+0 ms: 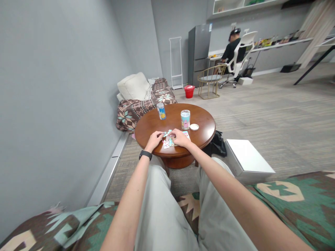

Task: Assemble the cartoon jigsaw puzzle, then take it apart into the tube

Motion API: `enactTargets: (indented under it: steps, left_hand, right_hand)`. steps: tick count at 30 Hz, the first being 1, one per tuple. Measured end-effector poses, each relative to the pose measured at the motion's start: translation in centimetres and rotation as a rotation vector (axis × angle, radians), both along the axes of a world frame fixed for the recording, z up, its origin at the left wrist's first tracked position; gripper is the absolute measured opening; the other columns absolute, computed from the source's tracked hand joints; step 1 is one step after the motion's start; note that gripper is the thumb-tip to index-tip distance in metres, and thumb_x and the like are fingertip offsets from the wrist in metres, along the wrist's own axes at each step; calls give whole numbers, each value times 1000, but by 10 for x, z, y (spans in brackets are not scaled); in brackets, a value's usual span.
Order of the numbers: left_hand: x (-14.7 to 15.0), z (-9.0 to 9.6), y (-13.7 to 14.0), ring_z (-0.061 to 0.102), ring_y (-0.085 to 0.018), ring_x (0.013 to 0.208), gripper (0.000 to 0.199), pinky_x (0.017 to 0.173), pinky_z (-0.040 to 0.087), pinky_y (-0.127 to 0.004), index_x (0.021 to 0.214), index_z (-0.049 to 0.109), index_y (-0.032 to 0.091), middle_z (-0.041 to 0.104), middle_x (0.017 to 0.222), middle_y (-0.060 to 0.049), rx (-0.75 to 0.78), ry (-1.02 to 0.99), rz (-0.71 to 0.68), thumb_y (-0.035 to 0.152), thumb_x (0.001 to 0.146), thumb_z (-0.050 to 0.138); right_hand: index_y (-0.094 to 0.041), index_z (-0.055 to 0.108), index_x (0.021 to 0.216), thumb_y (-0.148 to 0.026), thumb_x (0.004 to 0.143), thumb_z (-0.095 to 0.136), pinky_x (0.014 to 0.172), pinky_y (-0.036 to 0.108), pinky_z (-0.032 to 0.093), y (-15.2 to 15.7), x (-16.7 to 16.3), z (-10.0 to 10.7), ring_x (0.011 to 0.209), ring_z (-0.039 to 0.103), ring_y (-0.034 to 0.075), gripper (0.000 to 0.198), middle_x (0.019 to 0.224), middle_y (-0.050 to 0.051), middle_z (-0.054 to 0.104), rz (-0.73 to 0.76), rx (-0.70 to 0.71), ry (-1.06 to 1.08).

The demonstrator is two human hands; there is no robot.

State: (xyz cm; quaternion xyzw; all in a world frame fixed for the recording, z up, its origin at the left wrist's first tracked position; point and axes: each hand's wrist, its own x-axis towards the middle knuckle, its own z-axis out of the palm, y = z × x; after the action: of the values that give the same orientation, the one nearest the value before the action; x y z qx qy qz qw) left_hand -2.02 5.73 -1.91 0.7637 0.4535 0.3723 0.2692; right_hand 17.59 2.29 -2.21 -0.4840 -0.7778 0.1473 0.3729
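Note:
Small colourful jigsaw pieces (166, 142) lie partly joined near the front edge of a round brown wooden table (172, 113). My left hand (155, 140) is at their left side, its fingers bent and closed at the edge of a piece. From the right, my right hand (180, 138) reaches over the pieces with thumb and fingers pinched down on one; the fingers hide part of it. A printed card (186, 134) shows partly behind my right hand. Just beyond stands an uncovered clear jar with a pink and blue print (185, 120), its round white lid (194, 127) beside it.
A blue and yellow printed can (161, 111) stands towards the table's far left. To the right are a black bag (219, 144) and a white box (248, 155) on the floor. Farther back are a red bin (189, 91), a metal-framed chair (210, 79) and a seated person (232, 48).

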Motion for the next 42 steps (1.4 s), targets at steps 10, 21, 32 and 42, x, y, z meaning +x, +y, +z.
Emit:
enactTargets:
  steps: [10,21,32,42]
  left_hand:
    - [2,5,-7,61,-24,98,22,94,43,-37,101,75,25,68,102,-6,36,223,18,34,82,69]
    - [3,9,-11,56,-26,103,13,96,39,-40,92,75,25,65,103,-6,77,311,2,31,85,66]
    - [3,7,-6,58,-21,85,18,84,45,-33,78,65,19,64,86,-6,72,190,63,24,91,54]
    - [2,5,-6,58,-23,97,13,97,43,-39,88,75,24,65,97,-4,63,274,1,23,78,67]
  right_hand:
    - [-15,72,93,-1,72,54,77,27,48,-2,2,1,75,57,15,31,87,4,60,12,7,77]
    - [-15,74,95,-3,72,57,75,26,47,-1,2,1,76,58,16,31,84,4,61,19,-12,62]
    - [-17,75,87,-1,68,55,73,24,46,-3,0,4,70,55,14,32,81,2,64,4,-48,79]
    - [-17,73,84,-3,68,53,68,23,45,-4,0,4,66,57,14,29,74,1,69,4,-104,134]
